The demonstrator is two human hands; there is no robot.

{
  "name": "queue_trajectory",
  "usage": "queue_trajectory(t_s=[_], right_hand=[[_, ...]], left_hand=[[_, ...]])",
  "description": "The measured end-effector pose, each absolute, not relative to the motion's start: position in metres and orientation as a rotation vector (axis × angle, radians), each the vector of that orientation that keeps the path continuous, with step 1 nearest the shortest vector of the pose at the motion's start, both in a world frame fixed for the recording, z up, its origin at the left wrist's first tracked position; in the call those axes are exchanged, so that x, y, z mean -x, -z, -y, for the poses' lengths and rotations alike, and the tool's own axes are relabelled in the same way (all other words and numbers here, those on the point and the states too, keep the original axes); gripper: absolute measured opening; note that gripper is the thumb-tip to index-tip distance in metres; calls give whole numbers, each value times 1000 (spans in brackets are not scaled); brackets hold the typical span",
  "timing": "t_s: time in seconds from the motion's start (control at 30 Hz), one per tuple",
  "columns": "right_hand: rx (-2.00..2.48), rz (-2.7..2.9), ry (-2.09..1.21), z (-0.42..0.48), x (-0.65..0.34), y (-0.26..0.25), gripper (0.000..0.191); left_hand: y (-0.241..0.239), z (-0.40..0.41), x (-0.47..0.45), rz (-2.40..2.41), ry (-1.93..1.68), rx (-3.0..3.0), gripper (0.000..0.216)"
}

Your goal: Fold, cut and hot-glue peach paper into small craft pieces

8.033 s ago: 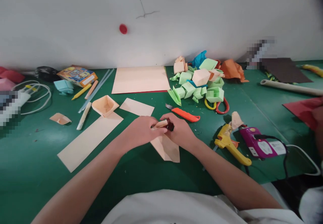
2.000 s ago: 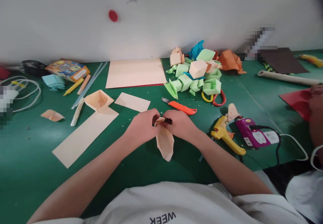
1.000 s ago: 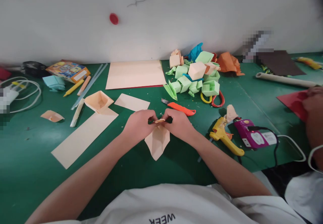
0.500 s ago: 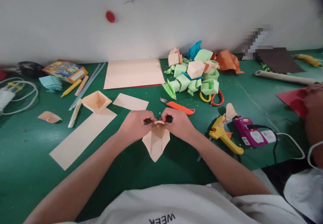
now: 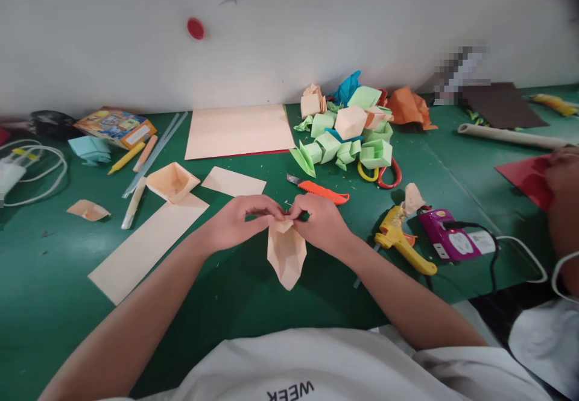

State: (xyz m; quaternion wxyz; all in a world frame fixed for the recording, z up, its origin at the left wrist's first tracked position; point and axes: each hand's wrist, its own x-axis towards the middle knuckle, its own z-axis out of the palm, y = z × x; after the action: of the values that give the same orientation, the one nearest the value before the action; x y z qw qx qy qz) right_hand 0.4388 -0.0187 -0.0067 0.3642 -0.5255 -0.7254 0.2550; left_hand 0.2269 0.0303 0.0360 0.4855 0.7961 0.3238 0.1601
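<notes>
A folded peach paper piece [image 5: 286, 253] hangs point-down between my hands over the green table [image 5: 54, 268]. My left hand [image 5: 237, 221] pinches its top edge from the left, fingers curled. My right hand [image 5: 319, 223] pinches the same top edge from the right. The fingertips of both hands meet at the paper's upper rim. A finished peach paper box [image 5: 172, 181] sits to the upper left, beside a long peach strip [image 5: 149, 245] and a small peach rectangle [image 5: 233, 182].
An orange utility knife [image 5: 321, 191] lies just beyond my hands. A yellow glue gun [image 5: 401, 243] and a purple device [image 5: 450, 241] lie at right. Folded green and peach shapes [image 5: 348, 135] are piled over scissors [image 5: 380, 175]. Another person's hand [image 5: 563, 178] rests on red paper at the far right.
The paper piece has been turned and narrowed between my fingers, from a broad flat shape to a slimmer pocket. My left fingers have shifted along its top edge. The camera drifted slightly.
</notes>
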Motion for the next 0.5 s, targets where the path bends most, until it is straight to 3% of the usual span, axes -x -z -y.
queue_trajectory(t_s=[0.2, 0.5], right_hand=[[1316, 2005, -574, 20, -439, 10, 20], [1134, 2384, -780, 18, -455, -12, 10]], left_hand=[[-34, -23, -237, -1034, -238, -1932, 21], [-32, -18, -246, -1166, -156, -2072, 10]])
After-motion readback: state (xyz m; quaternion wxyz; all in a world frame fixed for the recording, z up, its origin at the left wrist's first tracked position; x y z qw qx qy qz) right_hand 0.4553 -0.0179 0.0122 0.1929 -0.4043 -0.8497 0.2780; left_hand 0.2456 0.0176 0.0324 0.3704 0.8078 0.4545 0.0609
